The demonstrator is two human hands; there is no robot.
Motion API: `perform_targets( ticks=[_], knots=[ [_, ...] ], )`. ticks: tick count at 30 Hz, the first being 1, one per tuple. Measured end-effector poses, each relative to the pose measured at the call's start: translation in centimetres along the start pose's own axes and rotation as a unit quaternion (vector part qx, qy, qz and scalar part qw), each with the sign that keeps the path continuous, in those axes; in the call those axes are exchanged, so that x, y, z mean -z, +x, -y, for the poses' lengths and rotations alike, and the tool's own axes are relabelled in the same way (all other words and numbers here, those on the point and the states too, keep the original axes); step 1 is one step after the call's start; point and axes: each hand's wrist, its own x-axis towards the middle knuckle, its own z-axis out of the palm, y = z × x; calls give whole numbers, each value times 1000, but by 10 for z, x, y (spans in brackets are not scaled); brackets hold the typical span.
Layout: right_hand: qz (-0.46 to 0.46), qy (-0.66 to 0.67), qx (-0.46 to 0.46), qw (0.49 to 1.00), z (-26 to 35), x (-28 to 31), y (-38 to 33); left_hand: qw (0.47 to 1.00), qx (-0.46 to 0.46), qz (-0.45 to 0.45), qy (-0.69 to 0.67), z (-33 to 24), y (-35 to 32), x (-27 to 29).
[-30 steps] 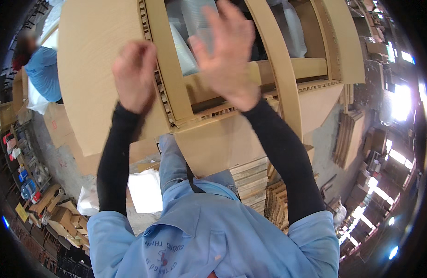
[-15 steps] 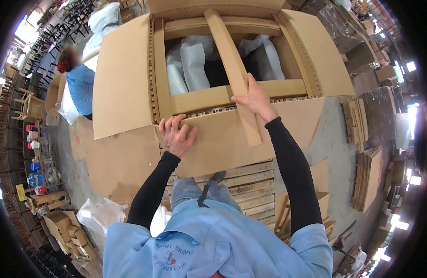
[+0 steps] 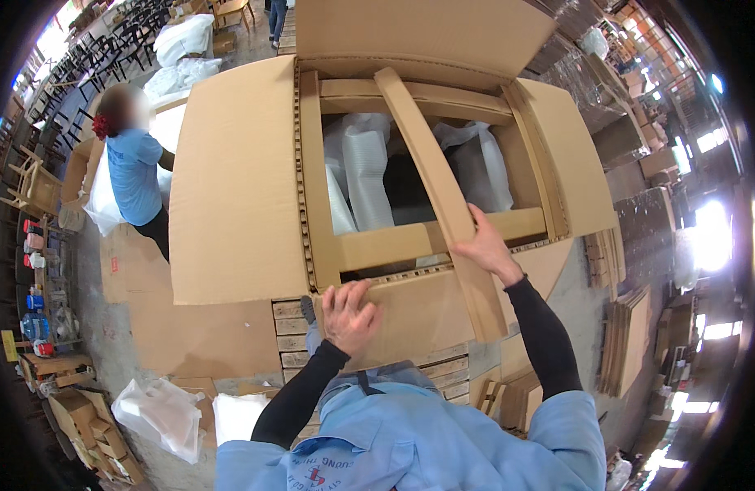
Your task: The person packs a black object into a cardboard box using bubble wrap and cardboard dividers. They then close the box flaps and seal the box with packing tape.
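Observation:
A large open carton (image 3: 300,188) stands in front of me with its flaps folded out. Across its opening lies a long cardboard bar (image 3: 431,155), slanting from the far edge to beyond the near edge. My right hand (image 3: 488,250) grips this bar near its close end, thumb on the left side. My left hand (image 3: 353,319) rests with spread fingers on the near flap (image 3: 427,307), by the front left corner. Inside, cardboard bars (image 3: 394,243) frame the opening. White foam wrap (image 3: 367,176) covers contents below; what it wraps is hidden.
A wooden pallet (image 3: 293,335) shows under the carton. To the left, a co-worker in a blue shirt (image 3: 134,176) stands beside white wrapped goods. Flat cardboard stacks (image 3: 627,340) lean at right. Clear plastic sheeting (image 3: 160,417) lies on the floor at lower left.
My view has shifted, so the carton sits lower and the far flap shows more. My right hand still holds the bar, and my left hand stays at the near left corner.

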Motion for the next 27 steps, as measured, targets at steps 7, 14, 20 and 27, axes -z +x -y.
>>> perform_targets(
  ticks=[7, 14, 20, 27],
  knots=[
    [41, 128, -52, 990, -5, 48, 3, 980, 31, 136, -140, -4, 39, 44],
    [23, 122, 10, 992, -47, 81, 25, 773, 341, 208, -493, -15, 137, -26],
    [10, -32, 132, 991, -96, 148, 41, 627, 525, 185, -545, -49, 216, -124],
    [-6, -100, 285, 953, -143, 213, 87, 502, 491, 66, -709, -74, 210, -135]
  ],
)
